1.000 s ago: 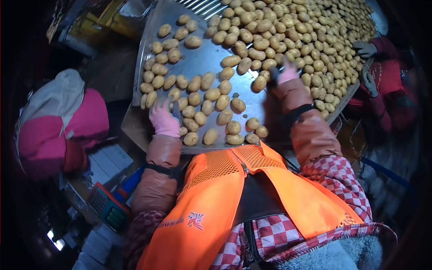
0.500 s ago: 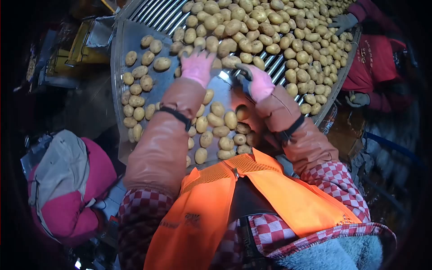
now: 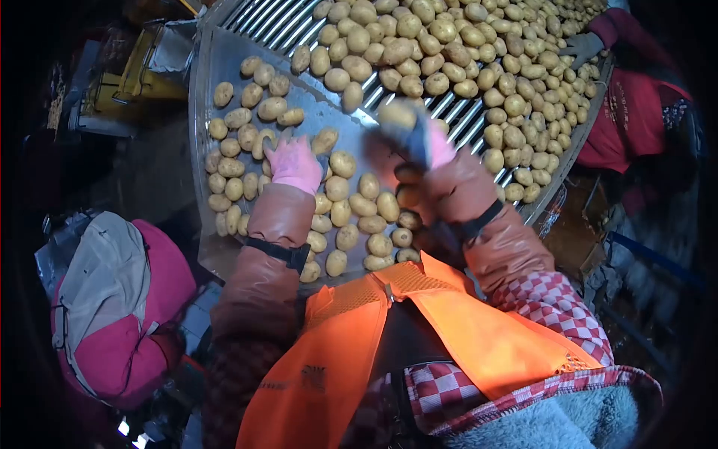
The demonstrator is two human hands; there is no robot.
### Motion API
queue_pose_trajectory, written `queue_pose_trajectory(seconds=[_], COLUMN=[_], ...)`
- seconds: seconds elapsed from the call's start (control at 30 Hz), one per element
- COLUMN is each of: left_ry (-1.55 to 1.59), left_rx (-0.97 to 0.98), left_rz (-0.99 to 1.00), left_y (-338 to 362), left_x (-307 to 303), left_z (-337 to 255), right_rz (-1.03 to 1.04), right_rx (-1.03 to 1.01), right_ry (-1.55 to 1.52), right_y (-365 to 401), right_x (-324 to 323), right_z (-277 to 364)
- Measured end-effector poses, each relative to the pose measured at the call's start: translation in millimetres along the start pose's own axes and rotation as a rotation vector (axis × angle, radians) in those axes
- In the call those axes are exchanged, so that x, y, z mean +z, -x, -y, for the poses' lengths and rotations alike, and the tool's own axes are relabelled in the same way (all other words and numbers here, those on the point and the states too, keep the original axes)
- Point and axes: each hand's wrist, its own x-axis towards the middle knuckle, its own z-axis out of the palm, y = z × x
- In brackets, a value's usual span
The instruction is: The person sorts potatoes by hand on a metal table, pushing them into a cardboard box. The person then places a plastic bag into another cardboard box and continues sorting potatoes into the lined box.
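Note:
Potatoes point(image 3: 339, 188) lie loose on a flat metal tray point(image 3: 314, 93). My left hand point(image 3: 293, 163), in a pink glove with grey fingertips, is among them on the left side. Its fingers are apart, touching or just over the potatoes there, with none gripped that I can see. My right hand point(image 3: 428, 141), in a pink and dark glove, is blurred by motion. A pale potato point(image 3: 397, 114) shows at its fingers, above the edge where the tray meets the bars.
A large heap of potatoes point(image 3: 449, 45) covers the metal bars point(image 3: 273, 30) beyond the tray. At the right, another person's gloved hand point(image 3: 582, 49) reaches the heap. A pink and grey bundle point(image 3: 112, 299) is at lower left, with a yellow crate point(image 3: 149, 82) above.
My left hand has drawn back and left from the bars' edge, and several potatoes have moved onto the tray. My right hand has shifted slightly, and a potato now shows in it.

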Motion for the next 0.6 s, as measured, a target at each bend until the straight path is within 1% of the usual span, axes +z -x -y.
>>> queue_pose_trajectory(seconds=[0.03, 0.07, 0.1, 0.17, 0.2, 0.23, 0.27, 0.3, 0.33, 0.37, 0.4, 0.43, 0.47, 0.5, 0.53, 0.6], left_ry=[0.025, 0.049, 0.073, 0.054, 0.048, 0.098, 0.157, 0.217, 0.278, 0.258, 0.456, 0.652, 0.774, 0.897, 1.018, 1.171], left_rx=[0.0, -0.002, 0.052, 0.084, 0.101, 0.121, 0.111, 0.098, 0.086, 0.05, -0.038, -0.126, -0.138, -0.153, -0.17, -0.092], left_rz=[-0.002, -0.013, -0.117, -0.074, -0.054, -0.091, -0.098, -0.105, -0.111, -0.194, -0.157, -0.121, -0.108, -0.098, -0.089, -0.092], left_y=[0.8, -0.3, 5.4, 13.5, 15.1, 17.5, 21.9, 26.2, 28.7, 29.5, 34.1, 39.7, 47.9, 55.7, 63.2, 72.9], left_x=[1.6, 0.9, 0.3, -5.2, -7.9, -5.9, -6.9, -7.8, -8.1, 12.8, 12.2, 11.8, -1.1, -13.9, -26.8, -42.9], left_z=[-3.0, -6.5, -12.3, -23.0, -24.4, -21.6, -18.4, -13.4, -6.4, 8.8, 18.3, 26.2, 24.3, 22.5, 20.6, 5.7], right_rz=[0.124, 0.157, 0.168, 0.152, 0.142, 0.046, -0.053, 0.093, 0.103, 0.044, -0.014, 0.222, 0.436, 0.474, 0.557, 0.318], right_rx=[-0.108, 0.219, 0.278, 0.262, 0.248, -0.037, -0.325, -0.156, -0.162, -0.318, -0.471, -0.27, -0.057, -0.054, -0.029, 0.397], right_ry=[-0.228, -0.398, -0.406, -0.126, 0.051, 0.475, 0.895, 0.963, 0.959, 0.902, 0.842, 0.374, -0.101, -0.669, -1.236, -1.676], right_y=[-25.9, -21.7, -29.0, -64.8, -85.4, -122.0, -142.3, -125.8, -110.5, -102.1, -89.8, -83.7, -70.3, -49.3, -28.6, 11.9], right_x=[-21.6, -43.6, -57.0, -62.0, -52.4, -26.3, -6.2, 5.9, 16.7, 25.7, 31.1, 26.4, 21.4, 25.4, 29.3, 19.9], right_z=[4.9, 71.7, 92.0, 89.2, 85.4, 38.2, 15.3, 35.3, 43.1, 25.5, 16.6, 8.4, 10.7, 10.8, 10.9, 25.8])
